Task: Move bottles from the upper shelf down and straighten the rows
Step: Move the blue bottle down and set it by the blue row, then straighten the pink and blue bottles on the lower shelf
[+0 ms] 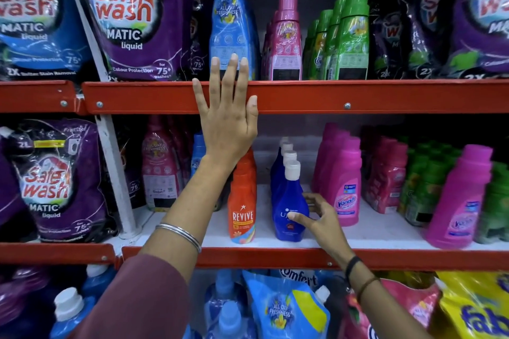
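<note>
The left hand [227, 115] is raised flat against the red front rail of the upper shelf [358, 96], fingers spread and straight, the three longest fingertips lying over the foot of a tall light-blue bottle [228, 16] that stands upright at the shelf's front edge; the hand grips nothing. To the right of that bottle on the same shelf, a file of pink bottles [286, 44] runs back from the edge, then a file of green bottles [349, 41], with dark Safe Wash pouches [137, 22] to the left and more of them off to the right. A silver bangle [179, 237] sits on the left forearm above a maroon sleeve [143, 300]. One level down, the right hand [319, 217] is curled loosely around the front dark-blue bottle [289, 209] of a white-capped row, thumb on its label and fingers reaching round its right side, touching but not clamped tight. Just to the left of that row stands an orange Revive bottle [242, 212] at the head of its own short file, partly hidden behind the left wrist. Bright pink Vanish bottles [347, 190] stand near on the right of the middle shelf [275, 256]. Below it lie blue refill pouches [286, 308] and bottles.
</note>
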Demonstrator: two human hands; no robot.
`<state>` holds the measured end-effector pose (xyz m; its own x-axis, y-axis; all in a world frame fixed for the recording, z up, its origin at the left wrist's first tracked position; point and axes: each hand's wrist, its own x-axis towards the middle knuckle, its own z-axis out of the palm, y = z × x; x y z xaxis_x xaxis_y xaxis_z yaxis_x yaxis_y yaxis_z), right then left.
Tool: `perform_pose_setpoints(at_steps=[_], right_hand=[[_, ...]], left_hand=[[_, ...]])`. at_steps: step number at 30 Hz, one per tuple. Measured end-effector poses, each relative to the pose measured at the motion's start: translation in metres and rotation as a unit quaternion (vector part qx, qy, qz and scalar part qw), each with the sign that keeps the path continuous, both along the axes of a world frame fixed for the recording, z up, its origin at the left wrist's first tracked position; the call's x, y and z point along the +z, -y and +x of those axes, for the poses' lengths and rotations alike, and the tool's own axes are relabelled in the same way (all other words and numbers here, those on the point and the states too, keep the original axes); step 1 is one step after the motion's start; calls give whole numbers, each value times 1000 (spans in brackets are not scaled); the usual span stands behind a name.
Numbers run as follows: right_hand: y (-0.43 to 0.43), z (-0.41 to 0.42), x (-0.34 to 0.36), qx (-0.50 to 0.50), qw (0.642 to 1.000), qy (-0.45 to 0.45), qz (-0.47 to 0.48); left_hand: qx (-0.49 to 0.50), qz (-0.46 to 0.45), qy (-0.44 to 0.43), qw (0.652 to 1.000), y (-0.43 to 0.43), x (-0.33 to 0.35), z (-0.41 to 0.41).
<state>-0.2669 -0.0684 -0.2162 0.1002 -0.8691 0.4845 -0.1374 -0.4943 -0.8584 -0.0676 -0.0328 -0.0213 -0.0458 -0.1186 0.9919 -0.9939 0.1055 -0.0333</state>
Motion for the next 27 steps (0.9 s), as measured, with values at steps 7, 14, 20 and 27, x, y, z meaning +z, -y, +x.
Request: perform_pose_setpoints(at_steps=[7,14,20,27], right_hand=[[-8,-24,5,-20,998,-56,-3],[-24,-97,33,-216,967,9,-132],[-19,-167,49,-455,861,68,-217],[-8,-213,34,-473,881,-12,12]], left_hand=[[-4,33,13,999,-7,0,-9],[-49,39,28,998,-8,10,-59],[-46,52,30,997,-1,14,-75],[-12,49,35,998,6,11,-73]])
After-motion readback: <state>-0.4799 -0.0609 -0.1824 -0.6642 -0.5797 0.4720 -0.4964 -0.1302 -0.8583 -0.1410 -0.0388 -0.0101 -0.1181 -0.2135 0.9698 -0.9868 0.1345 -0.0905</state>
